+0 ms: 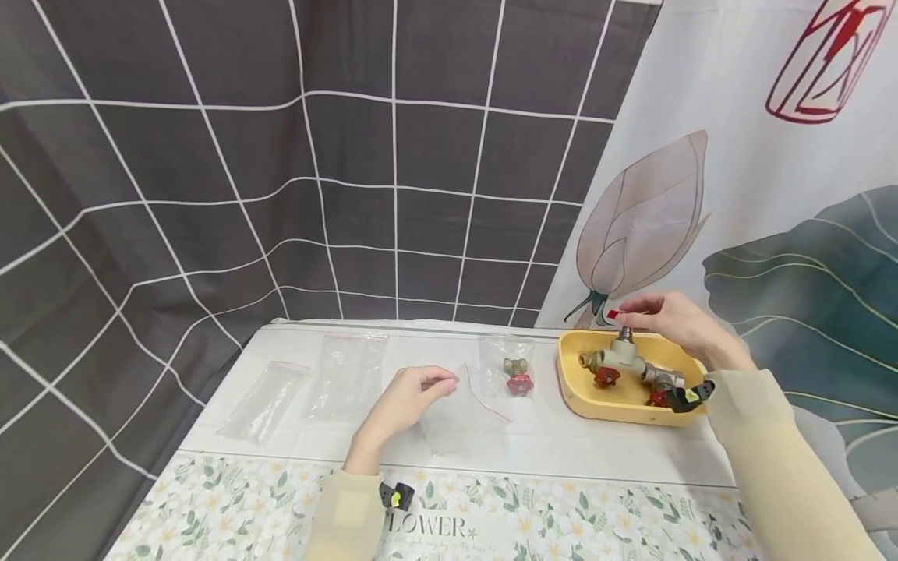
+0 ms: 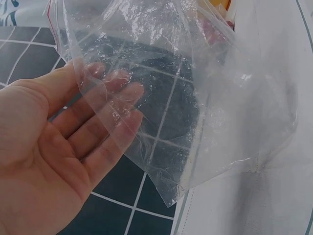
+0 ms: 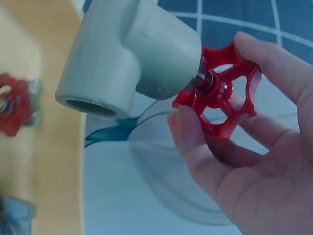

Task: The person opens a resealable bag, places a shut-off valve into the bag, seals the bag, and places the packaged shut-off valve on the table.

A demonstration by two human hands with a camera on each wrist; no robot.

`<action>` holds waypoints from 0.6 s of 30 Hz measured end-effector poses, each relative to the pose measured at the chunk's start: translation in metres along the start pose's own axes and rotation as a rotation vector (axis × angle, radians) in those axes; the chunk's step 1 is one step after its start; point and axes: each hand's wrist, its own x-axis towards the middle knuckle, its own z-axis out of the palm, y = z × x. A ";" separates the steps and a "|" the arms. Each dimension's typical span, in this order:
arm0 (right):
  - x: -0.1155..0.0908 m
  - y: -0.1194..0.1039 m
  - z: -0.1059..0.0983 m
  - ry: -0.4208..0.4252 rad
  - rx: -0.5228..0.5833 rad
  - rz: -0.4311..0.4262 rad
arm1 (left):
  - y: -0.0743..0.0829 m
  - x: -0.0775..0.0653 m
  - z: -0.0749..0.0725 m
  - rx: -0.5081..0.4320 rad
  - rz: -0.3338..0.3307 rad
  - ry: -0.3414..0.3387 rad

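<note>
My right hand (image 1: 679, 323) grips the red handwheel (image 3: 222, 93) of a grey-white plastic stop valve (image 1: 620, 355), holding it above a yellow tray (image 1: 596, 405). The valve's body (image 3: 142, 54) hangs away from the fingers, with one round open end showing. Between thumb and fingers, my left hand (image 1: 405, 399) pinches the edge of a clear zip bag (image 2: 166, 88) over the table. The bag has a red line along its mouth, and the fingers show through its film. Beside that bag lies another clear bag with a brass valve (image 1: 517, 374) with a red handwheel in it.
In the tray lie a brass valve with a red handwheel (image 1: 606, 377) and a grey metal fitting (image 1: 662, 378). Two flat clear zip bags (image 1: 266, 401) lie at the left of the white tabletop (image 1: 224, 436). A dark grid curtain (image 1: 435, 210) hangs behind.
</note>
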 end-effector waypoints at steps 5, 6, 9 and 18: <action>-0.013 -0.022 0.009 0.085 0.038 -0.009 | 0.001 0.001 -0.001 -0.004 -0.005 0.003; -0.016 -0.026 0.011 0.105 0.046 -0.011 | 0.001 0.002 -0.001 -0.005 -0.008 0.003; -0.024 -0.037 0.020 0.178 0.049 -0.028 | 0.001 0.003 -0.001 -0.003 -0.011 0.007; -0.049 -0.063 0.053 0.330 0.151 -0.022 | 0.000 0.001 -0.002 -0.018 0.001 0.010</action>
